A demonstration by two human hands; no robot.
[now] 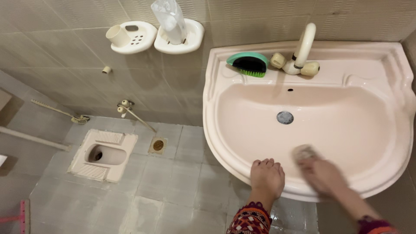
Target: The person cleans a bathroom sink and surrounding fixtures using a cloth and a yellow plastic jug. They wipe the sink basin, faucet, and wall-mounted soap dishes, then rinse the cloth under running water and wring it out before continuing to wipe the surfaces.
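— Where are the hands on the basin (390,86)?
— Left hand (267,175) lies flat, fingers spread, on its front rim. Right hand (320,172), blurred, seems to clutch a scrub pad (304,152) just inside that rim.
— Free room?
— The bowl toward the drain (285,117).

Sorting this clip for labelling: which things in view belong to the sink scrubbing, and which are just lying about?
In use: sink, scrub pad under right hand, left hand on the rim.
Lying about: brush, tap, cup, bag, floor drain.
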